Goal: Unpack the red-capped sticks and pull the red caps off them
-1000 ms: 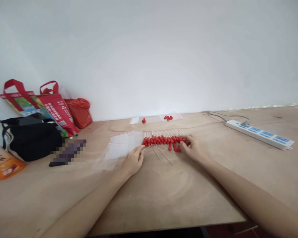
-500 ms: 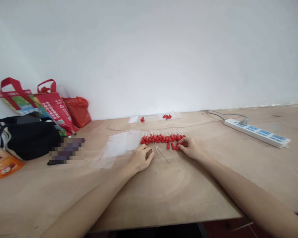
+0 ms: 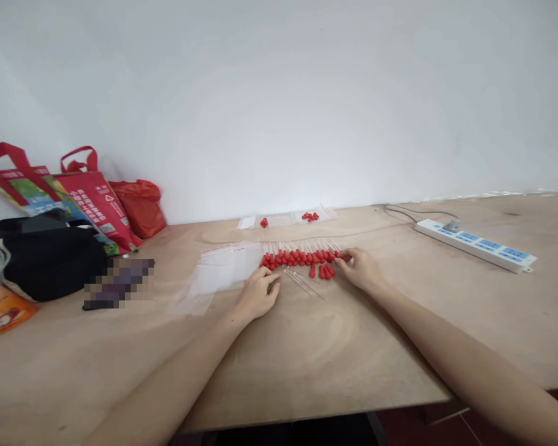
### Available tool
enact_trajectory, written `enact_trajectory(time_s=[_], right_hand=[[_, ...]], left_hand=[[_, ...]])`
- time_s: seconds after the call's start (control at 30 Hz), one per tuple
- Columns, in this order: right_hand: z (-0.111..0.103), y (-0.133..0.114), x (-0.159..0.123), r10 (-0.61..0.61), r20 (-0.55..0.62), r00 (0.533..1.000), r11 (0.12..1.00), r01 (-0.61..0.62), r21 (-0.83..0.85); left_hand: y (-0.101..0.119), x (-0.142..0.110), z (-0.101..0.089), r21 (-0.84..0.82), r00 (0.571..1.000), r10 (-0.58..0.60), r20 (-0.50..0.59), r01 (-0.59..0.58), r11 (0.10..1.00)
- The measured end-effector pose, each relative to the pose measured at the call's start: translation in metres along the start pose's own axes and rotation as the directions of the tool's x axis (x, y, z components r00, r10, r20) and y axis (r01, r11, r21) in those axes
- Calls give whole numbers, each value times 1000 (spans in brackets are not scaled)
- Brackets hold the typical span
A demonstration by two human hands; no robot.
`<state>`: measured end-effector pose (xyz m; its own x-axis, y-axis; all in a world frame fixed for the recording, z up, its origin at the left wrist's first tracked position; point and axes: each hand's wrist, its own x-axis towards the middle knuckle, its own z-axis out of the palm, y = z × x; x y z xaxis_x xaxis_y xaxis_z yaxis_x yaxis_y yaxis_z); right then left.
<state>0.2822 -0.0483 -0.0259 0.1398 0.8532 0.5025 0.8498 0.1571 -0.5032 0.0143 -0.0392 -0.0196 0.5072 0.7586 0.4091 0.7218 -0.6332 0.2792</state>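
In the middle of the frame, a close-set row of red bulbs [image 3: 300,257] lies on the counter [image 3: 325,353], with pale tubes [image 3: 307,246] pointing away toward the wall [image 3: 279,111]. A few loose bulbs [image 3: 327,272] lie just below the right part of the row, and to their left some thin sticks [image 3: 302,284] lie at a slant.

The left hand [image 3: 258,293] is at the left end of the row, its fingers bent, with a gap between thumb and forefinger; nothing shows in that gap. The right hand [image 3: 361,270] is at the right end, thumb and forefinger drawn close together beside the last bulbs; whether they pinch one cannot be told.

Clear bags [image 3: 227,266] lie overlapping, left of the row. Farther back, near the wall, more clear bags [image 3: 281,219] lie flat, with a small red cluster [image 3: 264,222] and some red pieces [image 3: 310,217] on them.

At the right of the frame is a white power strip [image 3: 477,245] with a grey plug [image 3: 452,225] in its far end. At the left are two totes [image 3: 90,201], a red bag [image 3: 140,207], a black bag [image 3: 51,260], an orange pack [image 3: 4,313] and a pixelated dark object [image 3: 118,285].
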Motion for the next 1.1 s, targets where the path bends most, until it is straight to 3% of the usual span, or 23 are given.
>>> enact_trajectory(time_s=[0.1, 0.23, 0.4, 0.6, 0.7, 0.8, 0.93, 1.0, 1.1], right_hand=[[5, 4, 5, -47, -60, 997, 990, 39, -137], [11, 3, 8, -72, -55, 996, 972, 57, -229], [13, -1, 7, -134, -141, 981, 971, 102, -215], [9, -12, -1, -90, -297, 951, 993, 64, -96], [7, -19, -8, -125, -261, 957, 989, 140, 41], [7, -26, -14, -242, -165, 956, 940, 273, 205], [11, -33, -21, -385, -66, 921, 892, 389, 230], [13, -37, -24, -427, -26, 904, 882, 423, 208], [14, -43, -28, -465, 19, 885, 869, 452, 203]], left_hand=[[0, -3, -4, -32, 1000, 12, -12, -12, 999], [0, -5, -8, -46, 1000, -7, -1, 7, 999], [-3, -6, -10, -64, 999, -36, 23, 37, 997], [-5, -5, -7, -58, 1000, 9, 23, -7, 998], [-5, -3, -5, -29, 999, 32, 36, -31, 999], [-3, -3, -4, -32, 999, 26, 18, -26, 999], [1, -4, -9, -38, 987, 0, -162, -7, 999], [3, -5, -11, 16, 978, 92, -189, -90, 996], [6, -6, -11, 113, 965, 236, -116, -223, 968]])
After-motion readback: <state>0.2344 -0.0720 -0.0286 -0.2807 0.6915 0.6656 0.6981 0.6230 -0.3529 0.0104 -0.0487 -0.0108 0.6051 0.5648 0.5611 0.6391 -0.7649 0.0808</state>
